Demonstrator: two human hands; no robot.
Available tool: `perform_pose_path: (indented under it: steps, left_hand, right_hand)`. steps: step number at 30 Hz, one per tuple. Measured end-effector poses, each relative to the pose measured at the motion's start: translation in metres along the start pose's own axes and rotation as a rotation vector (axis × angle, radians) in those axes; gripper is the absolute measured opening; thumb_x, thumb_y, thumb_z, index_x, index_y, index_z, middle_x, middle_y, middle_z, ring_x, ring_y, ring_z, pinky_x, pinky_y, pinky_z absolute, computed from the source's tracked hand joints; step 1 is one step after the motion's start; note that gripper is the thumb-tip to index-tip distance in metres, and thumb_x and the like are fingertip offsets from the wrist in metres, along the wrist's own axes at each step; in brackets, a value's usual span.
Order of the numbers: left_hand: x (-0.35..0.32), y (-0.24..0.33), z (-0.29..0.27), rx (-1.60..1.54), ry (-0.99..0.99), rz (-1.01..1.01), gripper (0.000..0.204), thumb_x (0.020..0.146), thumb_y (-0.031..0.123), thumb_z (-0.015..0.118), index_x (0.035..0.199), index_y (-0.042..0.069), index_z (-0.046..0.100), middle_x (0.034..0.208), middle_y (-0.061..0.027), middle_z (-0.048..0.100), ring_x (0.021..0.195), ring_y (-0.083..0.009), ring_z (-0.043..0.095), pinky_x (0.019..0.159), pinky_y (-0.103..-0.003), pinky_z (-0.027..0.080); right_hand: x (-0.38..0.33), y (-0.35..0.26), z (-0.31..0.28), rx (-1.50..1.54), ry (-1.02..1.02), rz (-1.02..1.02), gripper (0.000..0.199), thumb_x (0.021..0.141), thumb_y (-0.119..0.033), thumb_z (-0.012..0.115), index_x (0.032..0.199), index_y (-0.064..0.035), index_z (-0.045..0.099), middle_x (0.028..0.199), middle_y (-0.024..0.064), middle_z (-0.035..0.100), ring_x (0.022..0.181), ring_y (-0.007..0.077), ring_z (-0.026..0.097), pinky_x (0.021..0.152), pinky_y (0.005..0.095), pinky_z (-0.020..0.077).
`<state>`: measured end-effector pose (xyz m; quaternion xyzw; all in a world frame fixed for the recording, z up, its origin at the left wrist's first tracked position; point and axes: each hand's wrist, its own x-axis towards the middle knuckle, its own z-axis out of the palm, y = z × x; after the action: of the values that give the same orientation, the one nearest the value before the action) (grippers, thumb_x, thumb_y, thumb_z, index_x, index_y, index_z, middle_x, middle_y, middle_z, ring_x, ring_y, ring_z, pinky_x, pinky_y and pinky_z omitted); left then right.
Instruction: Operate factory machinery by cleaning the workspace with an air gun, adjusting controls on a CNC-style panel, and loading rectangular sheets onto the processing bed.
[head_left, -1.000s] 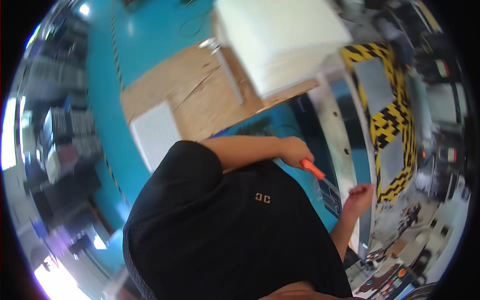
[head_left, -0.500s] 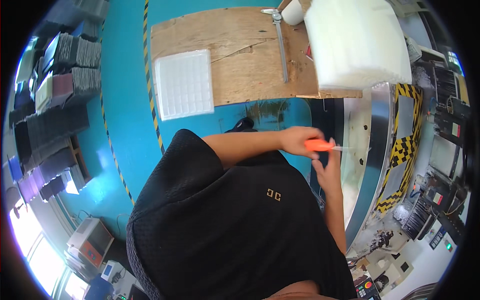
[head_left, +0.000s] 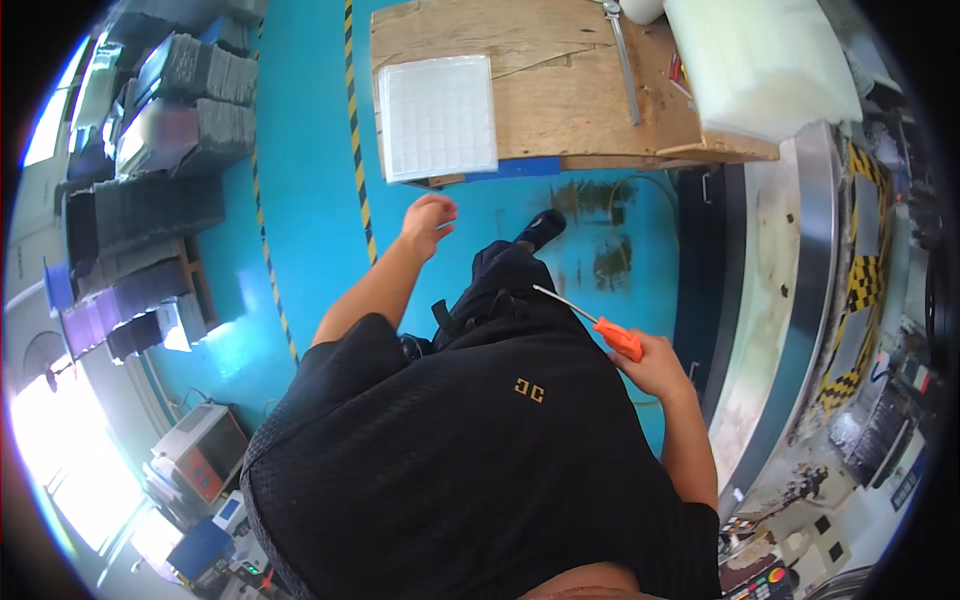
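In my right hand (head_left: 657, 368) is a screwdriver with an orange handle (head_left: 619, 339). Its thin metal shaft (head_left: 567, 303) points away to the upper left, above my dark trousers. Out to the left, my left hand (head_left: 430, 222) hangs over the blue floor with nothing in it, fingers loosely bent and apart. A little beyond that hand, a clear plastic tray (head_left: 438, 118) divided into small cells lies on the wooden table (head_left: 560, 110). Neither hand touches the table.
A caliper (head_left: 622, 65) and a tall stack of whitish sheets (head_left: 762, 65) are on the table. To the right runs a metal-edged machine bed (head_left: 745, 290) with yellow-black striped tape (head_left: 862, 285). Stacked dark trays (head_left: 150, 215) and a boxy device (head_left: 200, 450) stand at left.
The screwdriver has passed from my left hand to my right, and its shaft now points left. My left hand has swung away to the left. The whole view has shifted.
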<state>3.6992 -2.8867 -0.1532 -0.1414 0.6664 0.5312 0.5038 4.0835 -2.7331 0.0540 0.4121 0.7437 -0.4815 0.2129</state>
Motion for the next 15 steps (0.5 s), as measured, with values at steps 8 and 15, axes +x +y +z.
perform_pose_path:
  steps: [8, 15]
  left_hand:
    - [0.004, -0.006, -0.110, 0.213, 0.065, -0.034, 0.025, 0.082, 0.006, 0.048, 0.102, 0.008, 0.062, 0.097, -0.0067, 0.062, 0.089, -0.0201, 0.060, 0.074, -0.035, 0.051]
    - [0.086, 0.041, -0.146, 0.902, 0.315, 0.277, 0.054, 0.077, 0.035, 0.068, 0.120, 0.005, 0.057, 0.118, -0.0156, 0.063, 0.108, -0.0316, 0.061, 0.090, -0.041, 0.050]
  right_hand:
    - [-0.001, 0.020, 0.105, 0.034, 0.019, 0.000, 0.033, 0.080, -0.033, 0.073, 0.101, -0.0078, 0.067, 0.092, 0.0180, 0.068, 0.087, 0.0356, 0.065, 0.077, 0.0407, 0.0508]
    - [-0.020, 0.115, 0.214, 0.014, -0.089, 0.538, 0.061, 0.088, -0.057, 0.058, 0.098, 0.0033, 0.065, 0.080, 0.0196, 0.068, 0.075, 0.0330, 0.068, 0.068, 0.0432, 0.0518]
